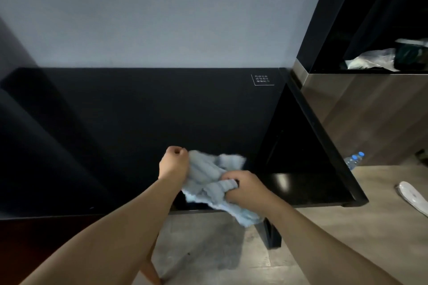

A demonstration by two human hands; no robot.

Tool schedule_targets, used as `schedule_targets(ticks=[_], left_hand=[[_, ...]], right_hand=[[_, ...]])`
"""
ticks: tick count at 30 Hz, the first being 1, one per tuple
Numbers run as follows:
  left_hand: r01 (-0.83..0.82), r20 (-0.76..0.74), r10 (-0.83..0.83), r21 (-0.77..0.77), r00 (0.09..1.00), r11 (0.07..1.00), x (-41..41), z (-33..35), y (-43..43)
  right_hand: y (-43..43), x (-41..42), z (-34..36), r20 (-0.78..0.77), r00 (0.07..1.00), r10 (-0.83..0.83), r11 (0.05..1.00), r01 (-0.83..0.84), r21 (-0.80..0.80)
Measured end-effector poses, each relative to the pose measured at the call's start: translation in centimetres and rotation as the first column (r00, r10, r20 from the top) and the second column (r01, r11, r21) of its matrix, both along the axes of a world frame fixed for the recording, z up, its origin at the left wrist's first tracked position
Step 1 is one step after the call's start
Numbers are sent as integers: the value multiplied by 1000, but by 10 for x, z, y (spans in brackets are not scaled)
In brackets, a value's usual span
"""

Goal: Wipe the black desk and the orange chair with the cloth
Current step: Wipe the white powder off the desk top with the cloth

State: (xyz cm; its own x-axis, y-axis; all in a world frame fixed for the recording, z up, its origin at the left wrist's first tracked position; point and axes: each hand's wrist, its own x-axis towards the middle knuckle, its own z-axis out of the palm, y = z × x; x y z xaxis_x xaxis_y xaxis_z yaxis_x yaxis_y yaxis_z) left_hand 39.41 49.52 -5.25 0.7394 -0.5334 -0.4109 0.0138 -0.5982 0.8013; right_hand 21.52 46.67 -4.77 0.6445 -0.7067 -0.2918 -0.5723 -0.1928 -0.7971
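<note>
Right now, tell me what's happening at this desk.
A person stands at the black desk holding a light blue cloth bunched in both hands over its front edge. The left hand grips one end and the right hand the other, with a corner hanging below the edge. The cloth is not spread flat on the desktop.
</note>
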Motion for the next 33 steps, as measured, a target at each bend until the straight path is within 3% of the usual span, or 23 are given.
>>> schedule_targets(ticks=[1, 3, 6, 10, 13, 15, 18, 20, 22, 23, 25, 26, 27, 28, 30, 31, 33], left_hand=[[-4, -3, 4, -22, 1000, 1000, 3, 4, -5], [0, -30, -1, -45, 1000, 999, 1, 11, -18], [102, -65, -102, -9, 993, 995, -14, 13, -34], [284, 0, -286, 102, 958, 953, -37, 3, -56], [335, 69, -350, 171, 934, 927, -45, -6, -71], [325, 110, -355, 222, 928, 919, -47, -9, -78], [297, 177, -360, 303, 916, 905, -49, -14, -89], [251, 204, -323, 312, 924, 916, -53, -17, -97], [191, 249, -270, 298, 930, 935, -58, -20, -105], [160, 273, -241, 288, 931, 944, -61, -21, -108], [82, 297, -153, 239, 943, 968, -65, -23, -112], [37, 285, -93, 195, 954, 980, -65, -23, -114], [-5, 266, -35, 150, 963, 989, -65, -22, -117], [-30, 257, -2, 121, 966, 992, -64, -22, -119], [1, 267, -41, 146, 963, 989, -63, -21, -123], [34, 277, -86, 187, 957, 982, -64, -21, -126], [92, 301, -182, 289, 936, 953, -67, -22, -131]], right_hand=[[-5, 1, 10, 62, 997, -35, 999, 33, 27], [-23, -4, 24, 193, 948, -251, 959, 271, -83], [-57, -32, 28, 293, 821, -490, 762, 566, -315], [-108, -85, 5, 56, 734, -677, 531, 539, -654], [-143, -120, -15, -155, 563, -812, 516, 568, -640], [-168, -132, -20, -218, 496, -841, 511, 594, -622], [-200, -121, -12, -365, 540, -758, 646, 544, -535], [-208, -100, -14, -427, 685, -590, 774, 330, -541], [-197, -68, -16, -333, 890, -312, 853, 108, -510], [-186, -52, -11, -289, 948, -134, 899, -6, -437], [-163, -27, 3, -135, 980, 145, 983, -159, -94], [-159, -23, 9, -32, 984, 173, 985, -173, 2], [-163, -23, 18, 55, 990, 129, 991, -127, -43], [-176, -28, 21, 125, 991, 39, 979, -13, -204], [-215, -50, 18, 226, 955, -191, 867, 272, -417], [-236, -61, 16, 184, 942, -280, 827, 334, -452], [-259, -79, 6, -209, 911, -355, 884, 254, -393]])
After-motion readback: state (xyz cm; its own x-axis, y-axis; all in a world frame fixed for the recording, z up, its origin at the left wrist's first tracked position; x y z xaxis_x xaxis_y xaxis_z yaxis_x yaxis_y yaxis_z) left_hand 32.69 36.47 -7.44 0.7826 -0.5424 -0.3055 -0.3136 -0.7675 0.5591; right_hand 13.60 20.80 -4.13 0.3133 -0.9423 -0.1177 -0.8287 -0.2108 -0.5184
